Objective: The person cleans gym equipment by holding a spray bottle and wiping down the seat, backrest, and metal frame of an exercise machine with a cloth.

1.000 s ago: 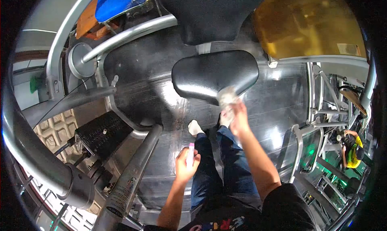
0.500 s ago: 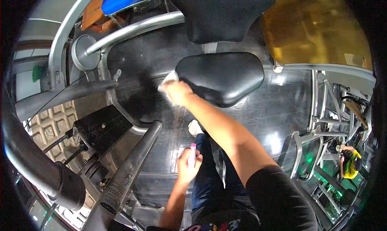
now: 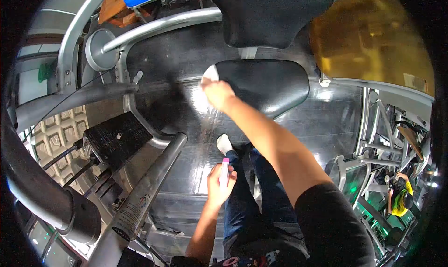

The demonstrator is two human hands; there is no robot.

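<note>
We see the right hand (image 3: 218, 95) gripping a white cloth (image 3: 211, 74), a black pad (image 3: 268, 83) just right of it; the left hand (image 3: 217, 187) clasps a pink-topped tube (image 3: 224, 173).

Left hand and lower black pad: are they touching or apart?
Apart. The head view shows a stretch of dark floor between the left hand and the lower black pad.

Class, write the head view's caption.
Right hand holds white cloth at black cushion; left hand grips pink-topped tube.
</note>
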